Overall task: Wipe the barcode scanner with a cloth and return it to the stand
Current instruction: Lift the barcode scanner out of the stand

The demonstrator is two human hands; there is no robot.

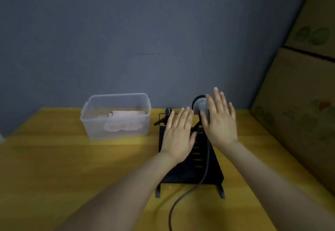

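both hands (199, 127) over docked scanner (201, 106)

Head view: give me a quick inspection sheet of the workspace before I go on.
Surface: yellow wooden table, bare around the items.
Job's things: grey barcode scanner sits on the black stand, partly hidden by the hands; pinkish cloth lies inside the clear plastic box, left of the stand.
Clutter: nothing seen.
Grips: left hand and right hand both open, fingers spread, over the stand, holding nothing.
Cables: scanner cable runs down the stand and off the near table edge.
Surroundings: grey wall behind; cardboard boxes stacked at right.
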